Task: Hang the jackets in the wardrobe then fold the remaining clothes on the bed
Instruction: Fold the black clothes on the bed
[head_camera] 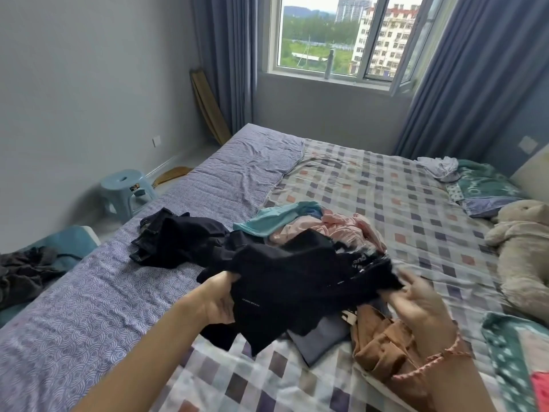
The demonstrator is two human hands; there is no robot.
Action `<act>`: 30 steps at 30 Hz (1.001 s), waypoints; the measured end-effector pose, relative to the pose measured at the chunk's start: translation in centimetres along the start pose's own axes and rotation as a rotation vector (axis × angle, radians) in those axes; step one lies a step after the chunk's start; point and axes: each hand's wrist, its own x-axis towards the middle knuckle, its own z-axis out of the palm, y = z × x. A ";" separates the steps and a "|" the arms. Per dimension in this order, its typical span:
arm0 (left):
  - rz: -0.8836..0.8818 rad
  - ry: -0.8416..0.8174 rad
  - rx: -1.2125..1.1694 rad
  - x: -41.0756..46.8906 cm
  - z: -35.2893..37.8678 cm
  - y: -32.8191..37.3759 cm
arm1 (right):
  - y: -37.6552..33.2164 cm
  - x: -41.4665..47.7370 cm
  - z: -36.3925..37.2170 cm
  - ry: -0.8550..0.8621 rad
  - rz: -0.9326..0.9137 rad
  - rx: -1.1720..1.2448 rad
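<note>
The person stands at the edge of the bed [386,185], which carries a checked sheet on its right part and a purple patterned sheet [113,292] on its left. The left hand [219,298] grips a black garment [291,281] with its fingers curled into the cloth, so that the garment hangs lifted just above the bed near the person. The right hand [416,295] is at the garment's other end and touches its edge. Its fingers look spread, but it is blurred, so whether it pinches the cloth cannot be told. A pink braided bracelet [439,355] circles the right wrist. A second black garment [178,242] lies crumpled on the purple sheet, just beyond the held one. Behind the held garment sits a heap of pink clothes [344,227] with a teal garment [267,221] beside it. Under the right hand lies an orange-brown garment [383,343], and next to it a grey-blue piece [323,337]. A plush toy [523,251] rests on the right side of the bed, near a teal pillow [487,185] and a white garment [442,168]. A pale blue stool [127,188] stands on the floor to the left of the bed.
</note>
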 end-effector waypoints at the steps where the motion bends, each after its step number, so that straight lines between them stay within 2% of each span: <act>1: -0.024 -0.023 0.027 -0.4 0.1 0.4 | 1.0 -0.7 0.4 0.151 -0.030 -0.225; 2: -0.018 -0.033 0.056 -0.5 0.4 0.5 | 2.3 -0.9 1.4 0.308 -0.043 -0.351; 3: -0.002 -0.078 0.057 -1.3 0.9 0.7 | 3.8 -1.4 2.5 0.396 -0.137 -0.536; 4: 0.012 -0.130 0.083 -1.8 1.4 0.7 | 5.3 -1.7 2.9 0.405 -0.257 -0.708; 6: 0.057 -0.141 0.185 -2.1 2.1 0.6 | 7.6 -2.1 4.3 0.204 -0.558 -1.029; 7: 0.077 -0.164 0.220 -2.7 2.7 0.8 | 8.5 -2.1 4.9 0.045 -0.616 -1.104; 8: 0.095 -0.208 0.235 -3.1 3.0 0.9 | 9.1 -2.1 5.7 -0.081 -0.597 -1.133; 11: 0.184 -0.237 0.152 -5.2 3.7 1.9 | 10.3 -2.5 7.0 -0.286 -0.355 -1.082; 14: 0.261 -0.342 -0.114 -5.2 2.4 2.2 | 10.4 -3.0 7.4 -0.471 -0.033 -0.777; 16: 0.248 -0.407 -0.187 -4.9 1.6 2.1 | 9.6 -2.9 8.2 -0.536 0.023 -0.521; 17: 0.222 -0.411 -0.168 -5.1 1.9 1.9 | 9.1 -2.6 8.4 -0.548 -0.022 -0.521; 19: 0.196 -0.352 -0.028 -5.6 2.2 2.0 | 8.7 -1.8 8.6 -0.514 -0.167 -0.679; 21: 0.186 -0.293 0.041 -5.4 1.7 2.8 | 8.2 -1.4 8.3 -0.386 -0.329 -0.865; 23: 0.208 -0.255 0.077 -5.8 0.5 3.9 | 6.8 -1.1 7.3 -0.259 -0.443 -0.925; 25: 0.240 -0.426 0.012 -6.8 -0.2 4.9 | 4.2 -1.0 6.5 -0.157 -0.551 -0.872; 27: 0.434 -0.672 -0.084 -7.4 -1.1 5.3 | 2.4 -0.7 5.7 -0.114 -0.606 -0.914; 28: 0.473 -0.752 -0.114 -7.2 -1.0 5.3 | 2.1 -0.6 5.6 -0.107 -0.607 -1.019; 30: 0.508 -0.744 -0.154 -6.9 -0.7 5.2 | 2.9 -0.5 5.5 -0.145 -0.528 -1.341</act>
